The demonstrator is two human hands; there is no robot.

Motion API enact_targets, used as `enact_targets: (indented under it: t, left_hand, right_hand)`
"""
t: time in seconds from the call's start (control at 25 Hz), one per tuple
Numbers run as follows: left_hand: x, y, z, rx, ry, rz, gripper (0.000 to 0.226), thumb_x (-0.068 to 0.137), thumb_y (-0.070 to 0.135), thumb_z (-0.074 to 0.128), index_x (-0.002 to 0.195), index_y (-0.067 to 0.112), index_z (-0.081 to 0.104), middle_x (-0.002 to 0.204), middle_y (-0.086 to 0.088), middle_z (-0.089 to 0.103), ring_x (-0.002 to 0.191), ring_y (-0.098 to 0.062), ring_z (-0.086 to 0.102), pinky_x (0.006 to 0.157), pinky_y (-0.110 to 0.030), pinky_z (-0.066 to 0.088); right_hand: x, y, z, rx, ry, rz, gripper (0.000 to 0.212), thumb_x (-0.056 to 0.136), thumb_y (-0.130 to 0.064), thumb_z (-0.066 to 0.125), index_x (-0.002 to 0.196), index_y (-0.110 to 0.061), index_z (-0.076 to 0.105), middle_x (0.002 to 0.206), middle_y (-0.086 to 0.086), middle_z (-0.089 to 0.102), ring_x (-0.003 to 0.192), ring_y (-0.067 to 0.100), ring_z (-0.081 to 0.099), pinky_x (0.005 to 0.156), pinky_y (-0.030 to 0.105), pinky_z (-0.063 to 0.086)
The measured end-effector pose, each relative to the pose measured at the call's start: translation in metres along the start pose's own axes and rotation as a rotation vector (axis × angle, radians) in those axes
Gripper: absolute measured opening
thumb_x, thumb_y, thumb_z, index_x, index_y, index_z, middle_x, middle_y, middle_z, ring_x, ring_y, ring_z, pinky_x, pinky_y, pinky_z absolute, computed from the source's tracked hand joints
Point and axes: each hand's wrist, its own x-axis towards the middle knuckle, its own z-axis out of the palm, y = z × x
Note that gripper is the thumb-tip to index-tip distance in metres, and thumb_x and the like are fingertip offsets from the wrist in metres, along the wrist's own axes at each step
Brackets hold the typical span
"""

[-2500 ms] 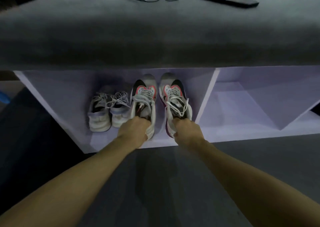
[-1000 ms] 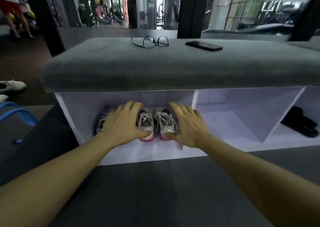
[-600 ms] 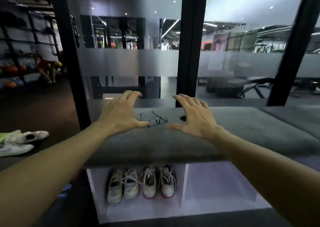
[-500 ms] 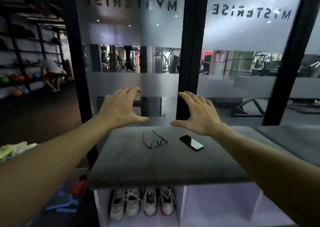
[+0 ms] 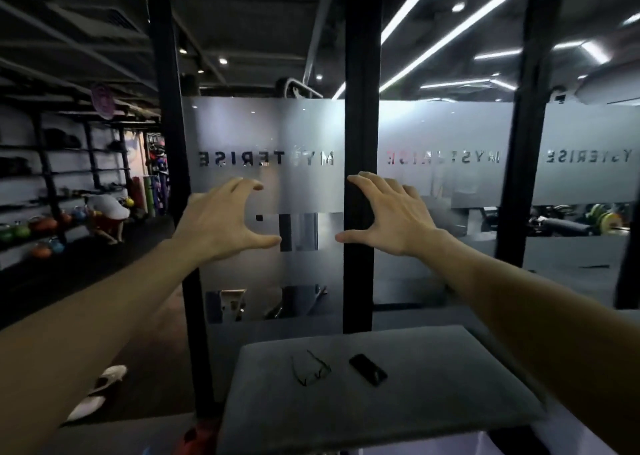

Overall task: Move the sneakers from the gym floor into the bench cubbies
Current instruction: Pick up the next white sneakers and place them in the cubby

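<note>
Both hands are raised well above the counter [image 5: 398, 416], in front of the frosted glass partition [image 5: 263, 180]. The left hand [image 5: 221, 226] and the right hand [image 5: 388, 219] are spread wide, fingers curled and thumbs pointed toward each other, and nothing is held in either. A clear gap is left between the two thumbs, with a black post [image 5: 360, 108] of the partition seen behind that gap.

On the grey padded top of the counter, a pair of glasses [image 5: 311, 371] is laid near the middle, and a dark phone [image 5: 367, 374] is laid just beside it on the right, the two apart. Bare cushion is left around both, out to the front and right edges.

The cubbies under the counter cannot be seen past its front edge. To the left of the counter, beyond another black post, two white sneakers [image 5: 98, 390] are seen on the dark gym floor [image 5: 104, 271], well apart from the counter
</note>
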Motion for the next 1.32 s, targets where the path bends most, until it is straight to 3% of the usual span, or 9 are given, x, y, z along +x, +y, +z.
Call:
enact_targets:
  t: [0.24, 0.6, 1.0, 1.32]
  left_hand:
    - [-0.033, 0.033, -0.077, 0.009, -0.016, -0.019, 0.099, 0.059, 0.081, 0.06, 0.14, 0.032, 0.03, 0.149, 0.008, 0.033, 0.13, -0.017, 0.042, 0.102, -0.048, 0.035]
    - [-0.177, 0.033, -0.163, 0.131, -0.156, -0.166, 0.092, 0.062, 0.081, 0.057, 0.139, 0.036, 0.032, 0.144, 0.009, 0.036, 0.126, -0.017, 0.043, 0.101, -0.052, 0.036]
    - [-0.336, -0.061, -0.274, 0.25, -0.235, -0.403, 0.095, 0.06, 0.087, 0.052, 0.14, 0.04, 0.029, 0.151, 0.009, 0.031, 0.132, -0.02, 0.04, 0.104, -0.053, 0.03]
    - [-0.443, -0.176, -0.331, 0.251, -0.319, -0.464, 0.096, 0.06, 0.085, 0.054, 0.141, 0.039, 0.029, 0.146, 0.008, 0.039, 0.129, -0.019, 0.042, 0.105, -0.052, 0.033]
  right_hand:
    - [-0.031, -0.016, -0.077, 0.007, -0.025, -0.029, 0.099, 0.067, -0.081, 0.053, 0.146, -0.032, 0.019, 0.155, -0.005, 0.021, 0.137, 0.024, 0.028, 0.109, 0.046, 0.023]
    - [-0.102, -0.095, -0.115, 0.226, -0.182, -0.163, 0.1, 0.066, -0.077, 0.059, 0.146, -0.032, 0.02, 0.156, -0.005, 0.015, 0.138, 0.023, 0.023, 0.106, 0.05, 0.028]
    - [-0.143, -0.27, -0.137, 0.335, -0.282, -0.279, 0.11, 0.056, -0.091, 0.041, 0.146, -0.032, 0.019, 0.155, -0.007, 0.018, 0.137, 0.021, 0.026, 0.107, 0.05, 0.028]
    - [-0.154, -0.435, -0.14, 0.395, -0.307, -0.27, 0.101, 0.065, -0.081, 0.055, 0.146, -0.032, 0.02, 0.154, -0.007, 0.024, 0.136, 0.023, 0.029, 0.107, 0.048, 0.027]
